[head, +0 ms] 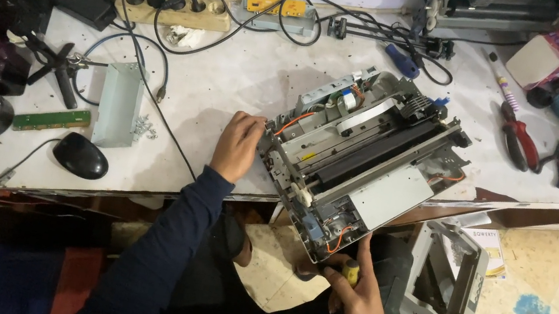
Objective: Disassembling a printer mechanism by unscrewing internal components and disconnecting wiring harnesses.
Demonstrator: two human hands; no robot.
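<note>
A stripped grey printer chassis (363,156) with exposed wires, rollers and a metal plate lies tilted at the front edge of the white bench. My left hand (237,146) grips its left side wall and steadies it. Below the chassis's near corner, my right hand (355,294) is closed around a screwdriver with a yellow and black handle (350,270), its tip pointing up into the frame's underside near orange wires. Both arms are in dark blue sleeves.
A black mouse (81,155), green circuit board (52,120), grey metal bracket (119,104) and loose screws (143,128) lie left. Power strips (168,10) and cables run along the back. Red pliers (517,136) sit right. A grey printer cover (447,278) lies on the floor.
</note>
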